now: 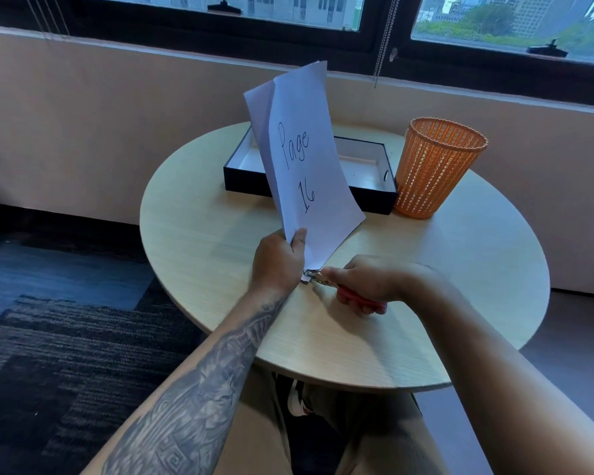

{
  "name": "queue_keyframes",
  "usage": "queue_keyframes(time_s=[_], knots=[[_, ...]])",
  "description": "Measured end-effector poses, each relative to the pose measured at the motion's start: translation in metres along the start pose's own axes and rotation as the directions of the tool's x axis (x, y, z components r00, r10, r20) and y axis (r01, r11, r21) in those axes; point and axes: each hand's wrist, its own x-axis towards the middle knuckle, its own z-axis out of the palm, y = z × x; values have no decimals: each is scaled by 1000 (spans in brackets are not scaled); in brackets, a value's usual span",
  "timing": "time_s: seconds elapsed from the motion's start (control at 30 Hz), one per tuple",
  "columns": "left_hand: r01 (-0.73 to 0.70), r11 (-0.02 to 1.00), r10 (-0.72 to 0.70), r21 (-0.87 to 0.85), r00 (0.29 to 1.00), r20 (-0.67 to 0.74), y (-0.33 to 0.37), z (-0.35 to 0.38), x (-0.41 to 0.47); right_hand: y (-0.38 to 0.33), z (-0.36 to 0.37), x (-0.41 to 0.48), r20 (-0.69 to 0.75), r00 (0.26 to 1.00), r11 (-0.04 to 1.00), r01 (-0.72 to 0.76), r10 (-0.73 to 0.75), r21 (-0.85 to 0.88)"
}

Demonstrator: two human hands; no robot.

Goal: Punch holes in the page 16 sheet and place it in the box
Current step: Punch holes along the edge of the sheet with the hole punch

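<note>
— Fingers (297, 240) of the left hand (277, 260): what are they doing in the head view?

— They are pinching the lower edge of the page 16 sheet (306, 173), thumb on the written face, holding it upright and slightly curled above the round table (199, 241). The tattooed forearm is reaching in from lower left.

— And the right hand (371, 281)?

— It is curling tight around the red handles of the hole punch (318, 278), knuckles up, wrist low over the tabletop. The metal head is biting the sheet's bottom corner, touching the left hand.

— Where is the box (371, 197)?

— It is sitting open behind the sheet, just beside an orange mesh basket (436, 166).
</note>
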Motion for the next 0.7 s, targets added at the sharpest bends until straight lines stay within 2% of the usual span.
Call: queue_keyframes(time_s=[0.1, 0.3, 0.4, 0.6, 0.7], knots=[[2, 1000, -2, -15, 1000, 6, 1, -1, 0, 0, -2, -2, 20, 1000, 1000, 6, -6, 2], [60, 992, -64, -107, 997, -41, 1, -2, 0, 29, -12, -15, 9, 999, 986, 40, -42, 164], [94, 977, -109, -190, 992, -68, -2, -2, 2, 48, -15, -18, -83, 994, 956, 97, -77, 275], [118, 914, -130, -387, 992, -4, -3, -5, 0, 61, -5, -14, -331, 910, 836, 374, -248, 401], [108, 895, -117, -433, 993, 6, 0, -6, -3, 65, -5, -14, -421, 878, 879, 371, -227, 299]])
